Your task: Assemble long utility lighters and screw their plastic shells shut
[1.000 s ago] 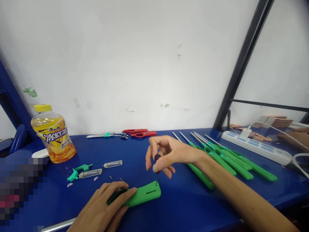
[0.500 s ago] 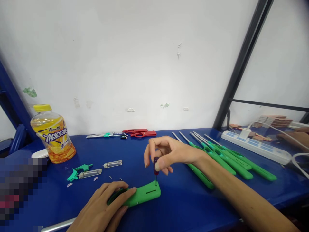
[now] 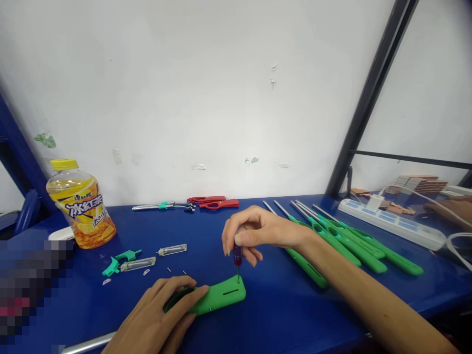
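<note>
— Thumb and fingers of the right hand (image 3: 260,231) have shifted on the screwdriver (image 3: 238,255) since the earlier frame; more of its handle now shows below the thumb.

— And the green lighter body (image 3: 223,294)?

— It hasn't moved. It lies on the bench (image 3: 280,314), the left hand's (image 3: 157,309) fingers closed over its grip. The right fingers pinch the screwdriver, whose tip meets the hole near the butt end.

— So which step is this?

— Turning a screw, I'd judge; whether in or out, I can't tell. Two small screws (image 3: 185,273) lie just beyond the body. The next turn calls for an upright shaft and a firm left hold.

— Any room?

— Bare bench separates the butt from the nearest of the green lighters (image 3: 308,268) to the right. Toward the person there's less: the front edge cuts close, so I'd keep loose parts away from it.
</note>
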### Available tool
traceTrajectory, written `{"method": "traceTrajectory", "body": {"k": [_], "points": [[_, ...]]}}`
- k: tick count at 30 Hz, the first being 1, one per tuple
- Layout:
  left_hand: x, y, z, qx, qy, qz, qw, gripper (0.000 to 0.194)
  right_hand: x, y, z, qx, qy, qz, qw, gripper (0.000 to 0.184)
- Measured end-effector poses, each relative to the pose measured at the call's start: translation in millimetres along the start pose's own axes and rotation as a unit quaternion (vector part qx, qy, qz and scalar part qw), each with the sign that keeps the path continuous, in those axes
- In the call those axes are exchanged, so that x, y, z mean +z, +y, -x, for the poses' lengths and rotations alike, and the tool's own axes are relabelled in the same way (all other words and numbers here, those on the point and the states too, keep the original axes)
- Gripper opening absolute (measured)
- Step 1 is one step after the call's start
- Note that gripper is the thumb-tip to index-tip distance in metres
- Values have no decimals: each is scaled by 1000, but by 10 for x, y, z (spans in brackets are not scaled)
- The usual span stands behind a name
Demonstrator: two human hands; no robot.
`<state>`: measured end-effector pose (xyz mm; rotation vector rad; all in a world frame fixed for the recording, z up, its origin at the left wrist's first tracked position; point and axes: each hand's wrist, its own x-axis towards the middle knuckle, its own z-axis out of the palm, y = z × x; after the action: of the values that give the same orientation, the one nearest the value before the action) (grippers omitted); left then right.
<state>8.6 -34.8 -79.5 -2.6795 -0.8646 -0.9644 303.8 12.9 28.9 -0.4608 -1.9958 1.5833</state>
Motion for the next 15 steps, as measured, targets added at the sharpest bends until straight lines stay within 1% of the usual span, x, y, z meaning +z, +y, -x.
{"method": "traceTrajectory", "body": {"k": [4, 7, 10, 13, 15], "points": [[-4, 6, -2, -4, -3, -1, 1000, 38, 36, -2, 6, 28, 11, -35, 999, 27], [-6, 10, 8, -3, -3, -10, 1000, 39, 37, 12, 12, 21, -5, -64, 998, 29], [-17, 12, 14, 4, -6, -13, 1000, 40, 13, 24, 12, -5, -20, -45, 999, 25], [-26, 14, 10, 5, -12, -22, 1000, 41, -14, 31, 4, -31, -33, -10, 999, 37], [-28, 16, 4, 7, -10, -25, 1000, 41, -21, 28, 1, -36, -26, -1, 999, 35]]}}
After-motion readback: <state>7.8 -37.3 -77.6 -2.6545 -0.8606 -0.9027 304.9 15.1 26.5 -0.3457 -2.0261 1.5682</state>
